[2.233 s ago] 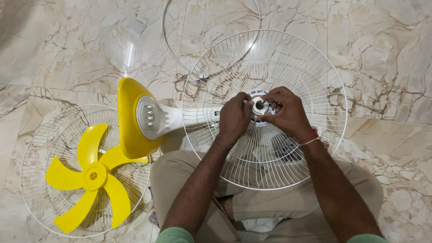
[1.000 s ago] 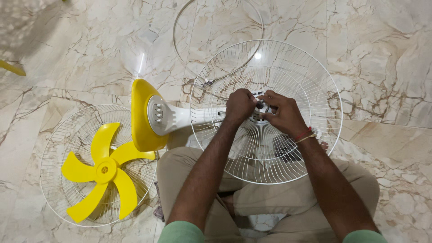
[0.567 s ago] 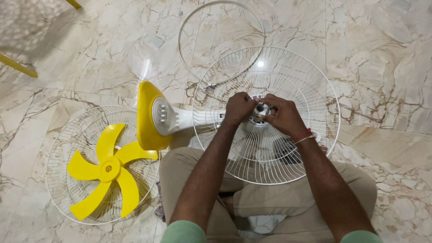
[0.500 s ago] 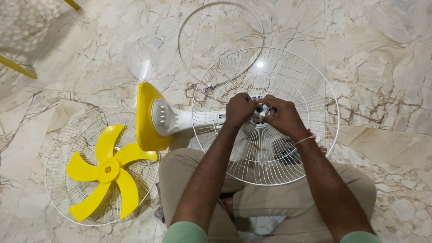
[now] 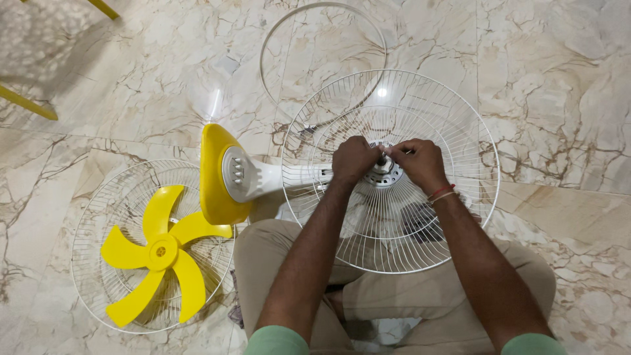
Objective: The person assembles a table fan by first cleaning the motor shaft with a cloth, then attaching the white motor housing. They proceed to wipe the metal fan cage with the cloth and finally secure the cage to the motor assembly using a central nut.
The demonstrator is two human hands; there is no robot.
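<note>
At the grille's point(image 5: 453, 118) hub, left hand point(image 5: 353, 160) and right hand point(image 5: 419, 162) pinch closed, hiding a small part.

The rear grille point(image 5: 453, 118) lies over the person's lap, both hands meeting at its hub point(image 5: 384, 172). Left of it stands the fan base point(image 5: 223, 174); farther left, the blade point(image 5: 158, 253) rests in another grille point(image 5: 92, 217). Behind lies a ring point(image 5: 276, 39).
</note>
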